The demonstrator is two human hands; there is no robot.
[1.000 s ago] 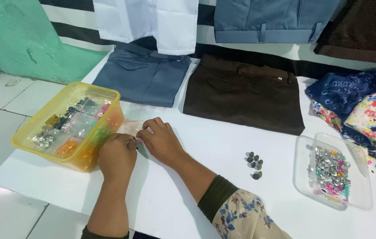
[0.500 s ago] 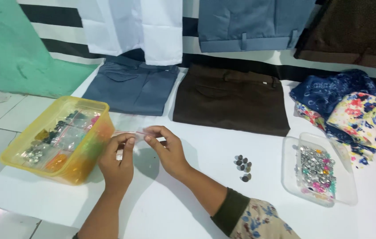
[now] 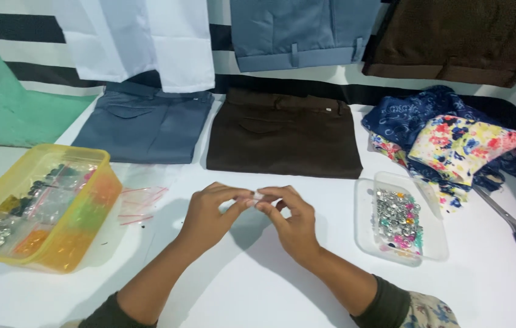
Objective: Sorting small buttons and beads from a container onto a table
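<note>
Small clear packet (image 3: 259, 195), hard to make out, was pinched between both hands' fingertips: left hand (image 3: 209, 214) and right hand (image 3: 291, 220) closed on it above the table (image 3: 240, 285).

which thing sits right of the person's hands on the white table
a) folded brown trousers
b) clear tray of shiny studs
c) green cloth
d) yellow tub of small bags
b: the clear tray of shiny studs lies to the right of the right hand, while the yellow tub sits to the left of the left hand.
</note>
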